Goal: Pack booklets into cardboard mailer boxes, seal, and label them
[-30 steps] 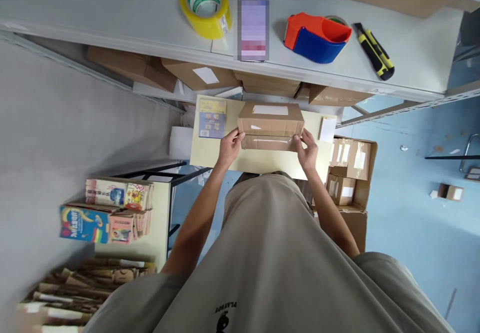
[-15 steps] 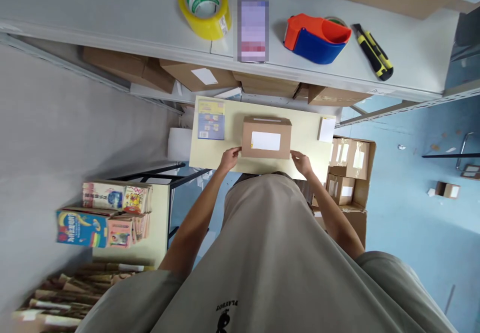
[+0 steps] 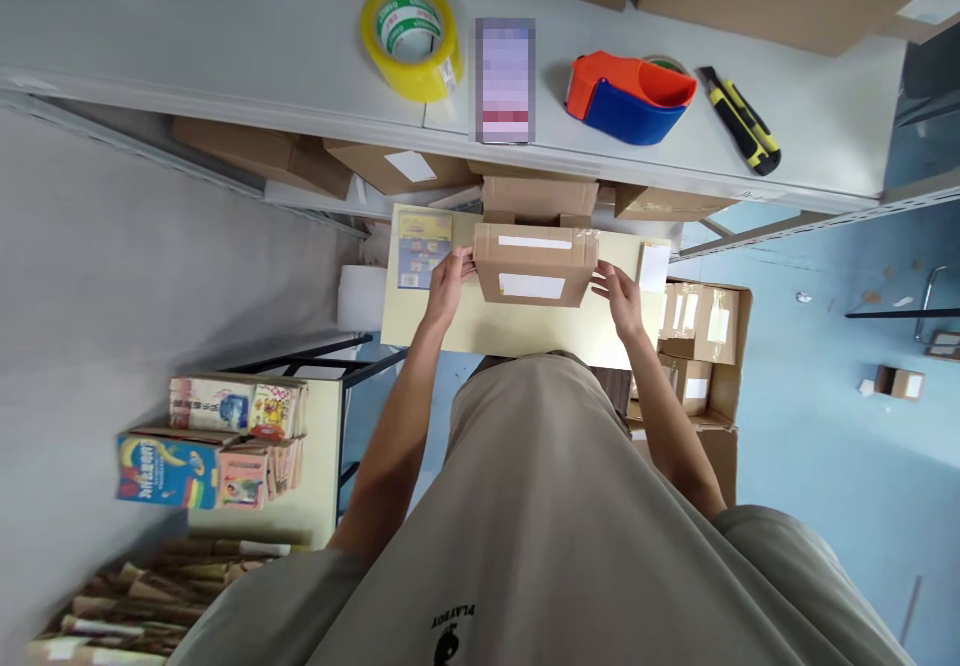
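Observation:
A small brown cardboard box (image 3: 534, 264) with white labels is tilted up over a pale yellow low table (image 3: 465, 331). My left hand (image 3: 448, 284) grips its left end and my right hand (image 3: 619, 296) holds its right end. A blue and yellow booklet (image 3: 424, 249) lies on the table just left of my left hand, and a white slip (image 3: 654, 266) lies to the right.
A grey shelf (image 3: 225, 56) above carries a yellow tape roll (image 3: 410, 26), an orange and blue tape dispenser (image 3: 628, 96) and a yellow utility knife (image 3: 741, 121). Cardboard boxes (image 3: 262, 151) sit beneath it. An open carton of small boxes (image 3: 701, 346) stands right; books (image 3: 217, 436) are stacked left.
The box lay flat on the table half a second ago with its label facing up. Both hands have since lifted it, tipped it and moved it farther from me.

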A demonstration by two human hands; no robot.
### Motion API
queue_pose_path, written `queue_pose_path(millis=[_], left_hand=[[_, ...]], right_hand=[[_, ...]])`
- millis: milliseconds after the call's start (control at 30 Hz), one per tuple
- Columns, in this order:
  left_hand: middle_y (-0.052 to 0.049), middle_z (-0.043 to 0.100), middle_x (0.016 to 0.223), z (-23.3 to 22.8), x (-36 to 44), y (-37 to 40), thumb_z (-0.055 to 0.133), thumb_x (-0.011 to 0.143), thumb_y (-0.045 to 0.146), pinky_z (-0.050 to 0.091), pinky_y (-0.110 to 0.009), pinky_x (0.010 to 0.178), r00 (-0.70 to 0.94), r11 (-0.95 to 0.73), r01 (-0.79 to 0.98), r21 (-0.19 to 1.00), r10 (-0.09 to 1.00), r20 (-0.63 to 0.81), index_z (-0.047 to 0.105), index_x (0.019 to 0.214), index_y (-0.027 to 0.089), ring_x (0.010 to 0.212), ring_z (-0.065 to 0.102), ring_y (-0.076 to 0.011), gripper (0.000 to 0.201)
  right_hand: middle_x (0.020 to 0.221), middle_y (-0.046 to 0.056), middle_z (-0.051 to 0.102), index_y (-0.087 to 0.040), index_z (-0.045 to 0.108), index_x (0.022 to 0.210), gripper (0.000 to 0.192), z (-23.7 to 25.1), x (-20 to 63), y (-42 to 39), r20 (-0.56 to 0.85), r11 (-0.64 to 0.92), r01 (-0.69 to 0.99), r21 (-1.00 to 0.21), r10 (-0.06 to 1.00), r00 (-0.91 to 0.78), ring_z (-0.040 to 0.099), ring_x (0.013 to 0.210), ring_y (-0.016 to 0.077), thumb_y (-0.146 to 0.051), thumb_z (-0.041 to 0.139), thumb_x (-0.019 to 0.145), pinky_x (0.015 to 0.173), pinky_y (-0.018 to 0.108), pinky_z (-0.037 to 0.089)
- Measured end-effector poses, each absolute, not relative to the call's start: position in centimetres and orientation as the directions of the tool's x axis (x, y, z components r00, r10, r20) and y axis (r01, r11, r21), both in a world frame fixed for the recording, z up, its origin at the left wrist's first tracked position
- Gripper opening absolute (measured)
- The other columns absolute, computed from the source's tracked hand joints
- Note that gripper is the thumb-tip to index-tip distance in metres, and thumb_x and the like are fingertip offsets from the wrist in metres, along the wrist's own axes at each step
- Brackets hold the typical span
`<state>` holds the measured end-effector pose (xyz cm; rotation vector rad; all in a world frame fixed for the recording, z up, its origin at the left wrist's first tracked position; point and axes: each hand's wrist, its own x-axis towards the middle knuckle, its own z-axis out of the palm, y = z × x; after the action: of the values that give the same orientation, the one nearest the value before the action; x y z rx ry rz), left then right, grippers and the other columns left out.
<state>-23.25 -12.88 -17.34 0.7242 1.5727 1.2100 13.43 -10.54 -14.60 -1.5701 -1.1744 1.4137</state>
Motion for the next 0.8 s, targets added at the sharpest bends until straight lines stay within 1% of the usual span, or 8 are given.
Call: queue_pose_path(millis=[100,167,267,367,467,600,700,800], left_hand=[[-0.018,0.09,0.119,-17.1,-23.0,-14.1,0.06,0.105,0.098,0.068,-0.057,0.123,-0.346,0.365,-0.129,0.922,0.855,-0.386,0.079,0.096,0.021,0.136,0.085,-0.0389,0.079],[-0.018,0.089,0.119,-17.9,-22.4,-14.8,0.073,0.101,0.09,0.067,-0.056,0.123,-0.31,0.423,-0.065,0.904,0.852,-0.422,0.075,0.089,0.022,0.134,0.085,-0.038,0.07],[-0.018,0.087,0.136,-19.6,-21.4,-15.7,0.102,0.084,0.058,0.069,-0.053,0.119,-0.211,0.475,0.037,0.879,0.864,-0.457,0.08,0.113,0.02,0.134,0.085,-0.0367,0.052],[-0.021,0.081,0.153,-20.7,-20.6,-16.2,0.101,0.08,0.027,0.07,-0.051,0.119,-0.182,0.469,0.095,0.878,0.875,-0.448,0.075,0.147,0.019,0.138,0.083,-0.0349,0.072],[-0.02,0.081,0.155,-20.8,-20.1,-16.1,0.096,0.083,0.015,0.07,-0.052,0.119,-0.222,0.472,0.192,0.86,0.875,-0.43,0.062,0.171,0.022,0.136,0.084,-0.0334,0.094],[-0.019,0.083,0.152,-18.9,-18.8,-15.3,0.094,0.092,0.017,0.068,-0.052,0.121,-0.277,0.508,0.389,0.769,0.86,-0.428,0.053,0.182,0.022,0.133,0.086,-0.0352,0.099],[-0.026,0.078,0.155,-17.1,-16.4,-14.1,0.103,0.092,0.038,0.066,-0.058,0.121,-0.349,0.54,0.591,0.599,0.841,-0.414,0.051,0.182,0.018,0.14,0.081,-0.048,0.106],[-0.037,0.067,0.163,-15.9,-13.7,-12.5,0.107,0.088,0.047,0.067,-0.06,0.113,-0.404,0.554,0.701,0.448,0.827,-0.39,0.044,0.185,0.01,0.14,0.078,-0.0588,0.122]], right_hand=[[0.159,0.022,0.08,-0.02,0.081,0.146,0.101,-13.9,13.2,-10.9,-0.35,-0.347,0.172,-0.922,0.937,0.01,0.079,0.145,0.0394,-0.106,0.053,0.101,0.125,0.058,0.064],[0.157,0.024,0.081,-0.018,0.081,0.143,0.11,-14.2,12.8,-10.9,-0.403,-0.395,0.213,-0.894,0.915,0.008,0.078,0.148,0.0409,-0.112,0.045,0.099,0.127,0.059,0.063],[0.15,0.024,0.084,-0.018,0.081,0.136,0.112,-15.4,12.2,-10.8,-0.47,-0.431,0.367,-0.824,0.882,-0.019,0.078,0.147,0.0431,-0.116,0.048,0.092,0.128,0.061,0.062],[0.151,0.023,0.084,-0.019,0.078,0.142,0.1,-16.3,11.8,-10.5,-0.501,-0.414,0.528,-0.742,0.865,-0.025,0.079,0.145,0.0418,-0.104,0.068,0.091,0.127,0.058,0.062],[0.161,0.024,0.079,-0.017,0.065,0.163,0.098,-16.1,11.2,-10.2,-0.536,-0.421,0.632,-0.651,0.844,0.011,0.079,0.148,0.0409,-0.086,0.082,0.095,0.128,0.055,0.061],[0.162,0.031,0.076,-0.008,0.042,0.181,0.12,-15.4,8.8,-9.6,-0.555,-0.409,0.777,-0.478,0.827,0.093,0.076,0.15,0.05,-0.078,0.088,0.095,0.127,0.064,0.059],[0.15,0.038,0.079,0.0,0.025,0.186,0.128,-15.2,6.4,-9.2,-0.541,-0.381,0.861,-0.338,0.827,0.153,0.079,0.14,0.0565,-0.07,0.086,0.099,0.12,0.07,0.06],[0.146,0.04,0.08,0.003,0.016,0.187,0.119,-15.4,5.3,-9.0,-0.514,-0.331,0.894,-0.302,0.847,0.14,0.081,0.133,0.0563,-0.058,0.078,0.105,0.116,0.07,0.062]])
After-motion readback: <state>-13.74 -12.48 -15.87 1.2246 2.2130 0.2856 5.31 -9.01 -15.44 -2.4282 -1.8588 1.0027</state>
